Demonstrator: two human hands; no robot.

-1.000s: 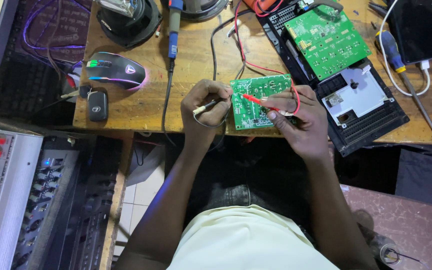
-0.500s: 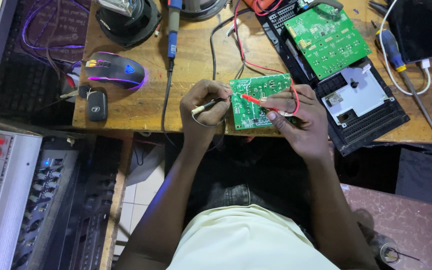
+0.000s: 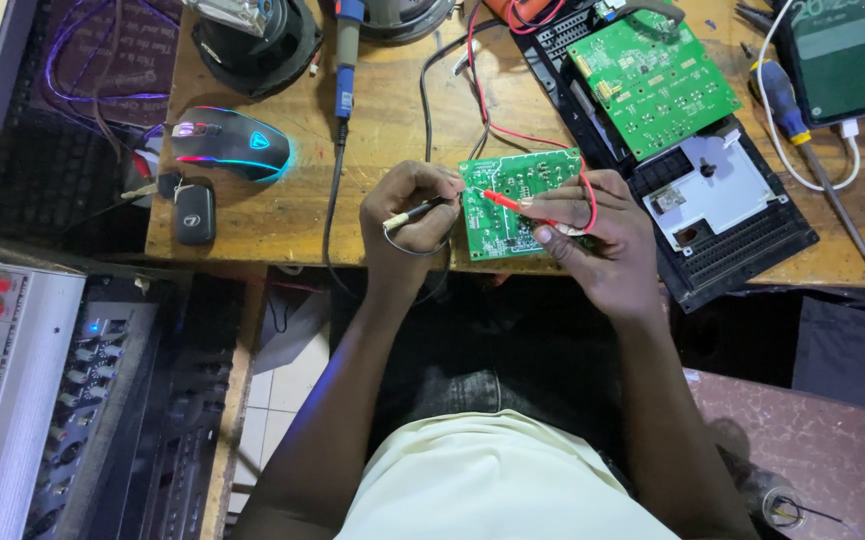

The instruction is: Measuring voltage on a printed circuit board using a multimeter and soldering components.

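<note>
Green circuit board [image 3: 512,205] sat mid-frame at the desk [image 3: 282,215] edge, steadied for probing: right hand [image 3: 602,245] fingers pinched a red probe [image 3: 512,203], left hand [image 3: 407,215] fingers pinched a pale probe [image 3: 414,213].

Small green circuit board [image 3: 517,205] dotted with silver solder points, red probe [image 3: 504,200] and red wire, larger green board [image 3: 654,80], black mouse [image 3: 230,143] edged in pink and cyan glow, blue-handled screwdriver [image 3: 780,95], brown wooden table [image 3: 252,215], pale yellow shirt [image 3: 492,480]

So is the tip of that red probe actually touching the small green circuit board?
Touching. The head view shows the red probe, held by the right hand, lying across the small green board with its tip on the surface.
</note>
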